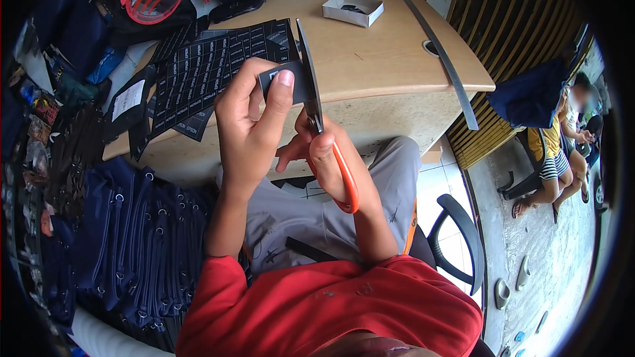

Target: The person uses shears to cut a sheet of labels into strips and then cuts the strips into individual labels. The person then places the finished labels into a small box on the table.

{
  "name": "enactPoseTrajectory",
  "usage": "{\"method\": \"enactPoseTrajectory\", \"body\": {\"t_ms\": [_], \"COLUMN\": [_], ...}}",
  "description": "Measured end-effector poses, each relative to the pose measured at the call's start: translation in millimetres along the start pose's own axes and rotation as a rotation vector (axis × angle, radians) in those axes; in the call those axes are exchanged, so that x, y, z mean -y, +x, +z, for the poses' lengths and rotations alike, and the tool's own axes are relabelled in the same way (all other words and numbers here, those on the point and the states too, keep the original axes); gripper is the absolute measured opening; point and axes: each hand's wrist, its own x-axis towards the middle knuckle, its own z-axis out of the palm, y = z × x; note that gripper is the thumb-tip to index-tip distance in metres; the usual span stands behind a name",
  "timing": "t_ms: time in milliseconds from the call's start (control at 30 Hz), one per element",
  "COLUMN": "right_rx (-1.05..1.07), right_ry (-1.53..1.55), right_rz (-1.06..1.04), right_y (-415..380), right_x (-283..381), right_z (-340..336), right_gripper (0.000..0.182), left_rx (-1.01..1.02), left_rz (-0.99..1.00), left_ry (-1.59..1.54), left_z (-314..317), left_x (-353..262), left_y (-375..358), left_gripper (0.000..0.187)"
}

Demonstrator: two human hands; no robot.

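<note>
Between the thumb and fingers of my left hand (pixel 254 116) is a small black label piece (pixel 301 86) with a bit of white print. My right hand (pixel 331 158) grips scissors (pixel 344 178) with orange handles, their long dark blades pointing up and slightly apart. The blades are at the right edge of the black piece. Behind my left hand, black sheets (pixel 198 73) printed with rows of white lettering lie overlapping on the wooden table (pixel 377 59).
A small white open box (pixel 353 10) stands at the table's back. A metal ruler (pixel 440 56) lies along the right side, overhanging the edge. Stacked navy bags (pixel 132 244) are at lower left. Seated people (pixel 552 152) are at far right, beyond a chair (pixel 456 244).
</note>
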Motion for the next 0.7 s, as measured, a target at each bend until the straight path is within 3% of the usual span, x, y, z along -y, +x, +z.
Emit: {"method": "enactPoseTrajectory", "body": {"t_ms": [700], "right_rx": [-0.079], "right_ry": [-0.001], "right_rz": [-0.064], "right_y": [2.5], "right_x": [-8.8], "right_z": [3.6], "right_gripper": [0.075], "left_rx": [-0.03], "left_rz": [0.012], "left_ry": [-0.029], "left_z": [0.8], "left_x": [4.4], "left_y": [1.2], "left_gripper": [0.016]}}
